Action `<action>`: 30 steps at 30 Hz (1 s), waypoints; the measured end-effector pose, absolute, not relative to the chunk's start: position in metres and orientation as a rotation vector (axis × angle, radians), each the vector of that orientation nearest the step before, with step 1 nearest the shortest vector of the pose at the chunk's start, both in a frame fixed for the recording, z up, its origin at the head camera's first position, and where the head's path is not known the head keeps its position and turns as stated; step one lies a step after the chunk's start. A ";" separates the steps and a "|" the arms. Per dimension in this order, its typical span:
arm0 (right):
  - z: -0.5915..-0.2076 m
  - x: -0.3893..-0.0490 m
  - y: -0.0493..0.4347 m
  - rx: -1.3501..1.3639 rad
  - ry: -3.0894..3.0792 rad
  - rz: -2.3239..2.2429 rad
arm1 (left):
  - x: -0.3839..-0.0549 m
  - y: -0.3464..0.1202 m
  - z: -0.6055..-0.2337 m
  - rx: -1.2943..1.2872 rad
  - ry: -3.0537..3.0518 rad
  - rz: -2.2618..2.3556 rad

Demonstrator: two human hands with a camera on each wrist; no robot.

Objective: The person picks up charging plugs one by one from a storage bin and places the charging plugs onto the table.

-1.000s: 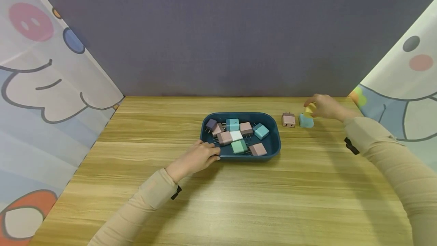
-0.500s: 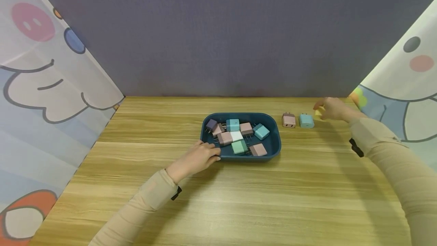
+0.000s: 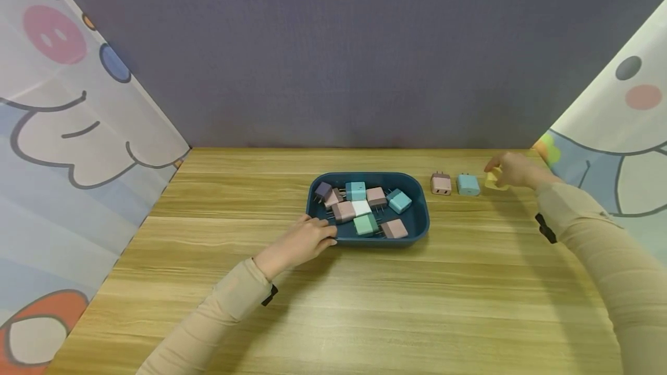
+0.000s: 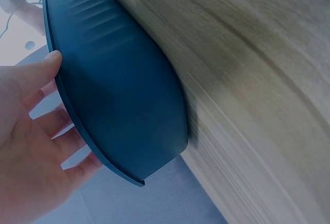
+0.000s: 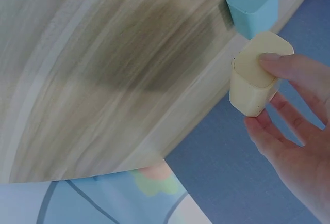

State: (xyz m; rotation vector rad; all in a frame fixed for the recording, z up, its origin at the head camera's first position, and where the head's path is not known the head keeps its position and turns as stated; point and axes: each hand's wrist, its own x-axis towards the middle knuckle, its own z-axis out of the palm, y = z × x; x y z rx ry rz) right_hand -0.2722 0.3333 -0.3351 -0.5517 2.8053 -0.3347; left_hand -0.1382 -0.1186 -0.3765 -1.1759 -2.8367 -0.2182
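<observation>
My left hand (image 3: 298, 243) holds the near left rim of a dark blue plastic bin (image 3: 422, 230); in the left wrist view its thumb (image 4: 49, 66) lies on the rim's outer side. Several plug chargers in pink, blue, white, green and purple lie jumbled inside. At the far right of the table, my right hand (image 3: 516, 170) pinches a yellow plug charger (image 5: 255, 77), thumb on its end face. Just left of it stand a light blue charger (image 3: 468, 185) and a pink one (image 3: 440, 184), prongs toward the back. The yellow charger's prongs are hidden.
The wood-grain table (image 3: 375, 305) meets a grey-blue back panel (image 3: 333, 62). Cartoon-printed sheets flank it, the left sheet (image 3: 47, 126) and the right sheet (image 3: 625, 132).
My right hand has carried the yellow charger rightward and lowered it from above the light blue one to a spot beside it. The left hand stays on the bin.
</observation>
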 end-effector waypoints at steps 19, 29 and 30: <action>-0.349 -0.270 0.344 -0.511 2.783 -0.388 | -0.140 -0.117 -0.378 -1.195 -2.793 -0.224; -0.358 -0.270 0.346 -0.501 2.783 -0.439 | -0.140 -0.119 -0.379 -1.193 -2.792 -0.226; -0.359 -0.270 0.346 -0.505 2.784 -0.440 | -0.140 -0.119 -0.379 -1.192 -2.792 -0.225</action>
